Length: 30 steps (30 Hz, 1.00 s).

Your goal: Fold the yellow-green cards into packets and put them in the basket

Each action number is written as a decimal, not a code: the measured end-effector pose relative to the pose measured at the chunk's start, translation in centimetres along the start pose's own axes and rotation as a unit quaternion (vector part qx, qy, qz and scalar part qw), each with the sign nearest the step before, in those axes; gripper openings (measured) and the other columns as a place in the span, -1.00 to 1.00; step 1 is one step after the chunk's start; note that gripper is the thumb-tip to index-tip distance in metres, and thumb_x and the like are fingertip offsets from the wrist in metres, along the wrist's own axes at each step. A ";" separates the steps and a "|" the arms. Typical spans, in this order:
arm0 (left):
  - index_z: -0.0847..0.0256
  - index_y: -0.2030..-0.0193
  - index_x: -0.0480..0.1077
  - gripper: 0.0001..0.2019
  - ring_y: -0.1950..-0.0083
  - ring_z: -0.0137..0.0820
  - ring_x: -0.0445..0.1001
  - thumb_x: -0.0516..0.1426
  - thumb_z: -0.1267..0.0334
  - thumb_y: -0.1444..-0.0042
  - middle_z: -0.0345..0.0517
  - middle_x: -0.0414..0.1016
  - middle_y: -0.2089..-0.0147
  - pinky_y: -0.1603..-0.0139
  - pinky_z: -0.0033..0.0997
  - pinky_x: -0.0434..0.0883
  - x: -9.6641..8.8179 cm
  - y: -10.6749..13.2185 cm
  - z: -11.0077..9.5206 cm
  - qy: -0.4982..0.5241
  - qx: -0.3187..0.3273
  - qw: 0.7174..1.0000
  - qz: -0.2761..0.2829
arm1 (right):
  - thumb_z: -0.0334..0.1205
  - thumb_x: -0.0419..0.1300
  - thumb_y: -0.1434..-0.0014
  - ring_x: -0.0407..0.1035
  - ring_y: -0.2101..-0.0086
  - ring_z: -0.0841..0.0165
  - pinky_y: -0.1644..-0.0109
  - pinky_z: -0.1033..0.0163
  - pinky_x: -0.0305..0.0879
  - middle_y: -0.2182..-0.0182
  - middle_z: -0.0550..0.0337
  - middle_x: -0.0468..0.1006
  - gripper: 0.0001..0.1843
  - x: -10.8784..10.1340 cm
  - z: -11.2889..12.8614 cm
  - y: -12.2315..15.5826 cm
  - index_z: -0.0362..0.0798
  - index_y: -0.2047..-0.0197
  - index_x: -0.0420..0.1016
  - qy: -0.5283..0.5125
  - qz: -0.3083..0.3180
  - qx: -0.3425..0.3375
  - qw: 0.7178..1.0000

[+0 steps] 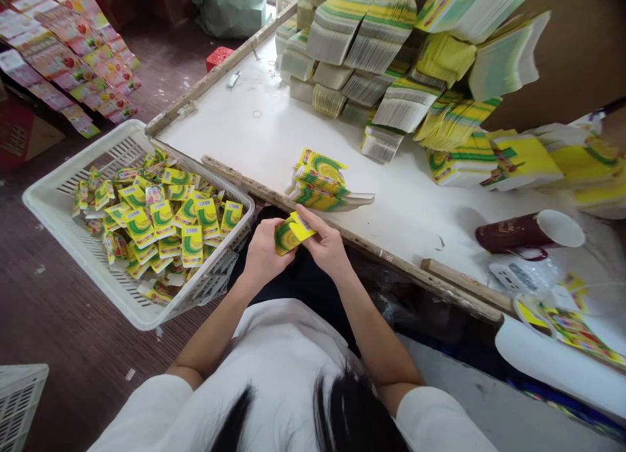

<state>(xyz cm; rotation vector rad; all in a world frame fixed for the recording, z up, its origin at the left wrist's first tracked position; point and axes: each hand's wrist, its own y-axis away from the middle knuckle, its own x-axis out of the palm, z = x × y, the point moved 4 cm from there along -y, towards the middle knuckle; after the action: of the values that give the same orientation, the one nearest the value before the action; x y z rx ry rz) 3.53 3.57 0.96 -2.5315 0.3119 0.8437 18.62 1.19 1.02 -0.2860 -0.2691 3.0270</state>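
Both hands hold one small yellow-and-green carton (pixel 292 233) above my lap, just in front of the table edge. My left hand (pixel 264 251) wraps its fingers round the carton's left end. My right hand (pixel 325 242) pinches its right end with fingers bent. A short stack of the same flat cartons (pixel 323 181) lies on the white table (pixel 274 129) right beyond my hands. A white plastic basket (pixel 63 230) at my left holds several folded cartons (pixel 161 220).
Tall stacks of flat carton blanks (pixel 391 60) fill the table's back and right. A dark red mug (pixel 531 233) lies on its side at the right, near a white power strip (pixel 516 276). Printed sheets (pixel 73 54) lie on the floor at far left.
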 end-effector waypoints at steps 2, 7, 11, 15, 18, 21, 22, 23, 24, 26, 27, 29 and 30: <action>0.15 -0.06 0.29 -0.47 0.02 -0.20 0.49 0.31 0.28 0.08 -0.01 0.45 0.02 -0.02 -0.16 0.45 -0.6 -0.1 0.5 0.025 -0.004 1.000 0.001 | -0.20 0.33 -0.15 0.13 -0.36 0.10 -0.39 -0.05 0.18 -0.39 0.09 0.23 -0.34 0.2 0.2 0.0 0.14 -0.32 0.37 0.043 0.058 -0.012 0.997; 0.13 -0.03 0.37 -0.47 0.05 -0.23 0.53 0.37 0.20 0.12 -0.06 0.52 0.06 -0.01 -0.19 0.46 -1.4 -0.4 1.3 0.048 0.000 0.998 0.038 | -0.21 0.26 -0.24 0.26 -0.29 0.12 -0.34 -0.05 0.24 -0.28 0.10 0.40 -0.72 -1.0 0.9 -0.4 0.17 -0.01 0.64 0.111 0.129 -0.043 0.985; 0.11 -0.04 0.38 -0.47 0.05 -0.20 0.54 0.37 0.19 0.11 -0.05 0.54 0.06 0.01 -0.18 0.47 -1.5 -0.7 0.5 0.041 0.030 0.997 0.055 | -0.16 0.35 -0.16 0.31 -0.26 0.10 -0.30 -0.06 0.27 -0.17 0.08 0.52 -0.73 -1.8 1.2 -0.7 0.16 0.04 0.67 0.099 0.167 -0.045 0.980; 0.14 -0.03 0.38 -0.50 0.03 -0.16 0.53 0.34 0.26 0.10 -0.01 0.54 0.07 -0.01 -0.15 0.47 -1.7 -0.8 0.0 -0.009 0.060 0.998 0.033 | -0.20 0.40 -0.07 0.31 -0.25 0.07 -0.34 -0.06 0.22 -0.17 0.10 0.50 -0.75 -0.8 0.7 -0.1 0.16 0.13 0.70 0.062 0.082 -0.012 0.995; 0.13 -0.03 0.38 -0.51 0.02 -0.15 0.53 0.33 0.24 0.09 -0.01 0.54 0.06 -0.03 -0.13 0.46 -2.0 -0.5 0.3 -0.013 0.058 0.998 0.035 | -0.18 0.39 -0.08 0.26 -0.29 0.07 -0.37 -0.06 0.17 -0.18 0.09 0.49 -0.74 0.2 0.4 0.3 0.16 0.11 0.69 0.034 0.062 -0.006 0.997; 0.13 -0.06 0.37 -0.48 0.01 -0.17 0.53 0.35 0.18 0.07 -0.02 0.54 0.03 -0.03 -0.17 0.46 -2.1 -0.1 0.8 0.022 0.027 0.998 0.046 | -0.11 0.40 -0.09 0.20 -0.32 0.06 -0.36 -0.06 0.16 -0.25 0.02 0.42 -0.59 0.5 0.6 0.2 0.12 -0.04 0.63 0.002 0.111 -0.023 0.994; 0.13 -0.07 0.37 -0.47 0.01 -0.19 0.53 0.35 0.17 0.07 -0.02 0.53 0.03 -0.02 -0.19 0.46 -2.1 0.1 0.8 0.036 0.016 0.998 0.045 | -0.08 0.38 -0.12 0.21 -0.31 0.08 -0.36 -0.04 0.17 -0.25 0.01 0.41 -0.55 0.5 0.8 0.1 0.12 -0.10 0.59 -0.007 0.123 -0.027 0.992; 0.14 -0.07 0.37 -0.46 0.03 -0.21 0.54 0.36 0.16 0.07 -0.02 0.54 0.03 -0.01 -0.21 0.46 -2.1 0.1 0.8 0.046 0.007 0.998 0.040 | -0.08 0.34 -0.16 0.23 -0.30 0.10 -0.36 -0.03 0.17 -0.25 0.01 0.42 -0.53 0.4 0.9 -0.1 0.12 -0.15 0.55 -0.008 0.127 -0.030 0.991; 0.14 -0.07 0.37 -0.46 0.04 -0.23 0.54 0.36 0.15 0.07 -0.03 0.54 0.04 0.01 -0.23 0.47 -2.0 0.2 0.7 0.051 0.000 0.998 0.032 | -0.08 0.29 -0.22 0.24 -0.29 0.13 -0.36 -0.01 0.16 -0.23 0.02 0.43 -0.53 0.4 1.0 -0.2 0.11 -0.19 0.51 -0.002 0.123 -0.035 0.992; 0.15 -0.07 0.37 -0.46 0.06 -0.25 0.54 0.37 0.13 0.07 -0.05 0.54 0.06 0.03 -0.26 0.47 -2.0 0.1 0.7 0.051 -0.008 0.998 0.023 | -0.11 0.22 -0.27 0.26 -0.27 0.16 -0.38 -0.01 0.14 -0.23 0.00 0.43 -0.49 0.6 1.3 -0.4 0.08 -0.27 0.42 0.027 0.109 -0.046 0.993; 0.15 -0.07 0.38 -0.45 0.06 -0.25 0.54 0.37 0.12 0.07 -0.05 0.54 0.06 0.03 -0.26 0.47 -2.2 -0.1 0.8 0.047 -0.011 0.999 0.026 | -0.11 0.23 -0.25 0.27 -0.27 0.15 -0.38 -0.02 0.14 -0.26 -0.02 0.41 -0.42 0.6 1.4 -0.6 0.05 -0.32 0.36 0.044 0.109 -0.053 0.992; 0.15 -0.08 0.38 -0.45 0.05 -0.25 0.54 0.37 0.11 0.07 -0.05 0.53 0.03 -0.01 -0.25 0.47 -3.4 -0.3 2.0 0.025 -0.033 0.999 0.017 | -0.08 0.29 -0.20 0.30 -0.24 0.12 -0.34 -0.03 0.23 -0.30 -0.05 0.35 -0.27 0.3 1.6 -1.3 0.02 -0.39 0.23 0.065 0.105 -0.068 0.990; 0.16 -0.08 0.38 -0.45 0.02 -0.23 0.53 0.37 0.11 0.06 -0.03 0.52 0.01 -0.04 -0.22 0.47 -4.5 -0.5 2.9 0.003 -0.053 0.999 -0.008 | -0.07 0.31 -0.17 0.33 -0.22 0.10 -0.31 -0.04 0.28 -0.30 -0.05 0.36 -0.23 -0.4 1.7 -1.9 0.02 -0.40 0.22 0.079 0.088 -0.075 0.990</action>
<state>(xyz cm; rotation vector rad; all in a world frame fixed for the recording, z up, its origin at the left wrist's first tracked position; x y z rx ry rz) -1.34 5.71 1.79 -2.6319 0.2544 0.8686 18.80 2.77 3.06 -0.5890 -0.4824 3.1372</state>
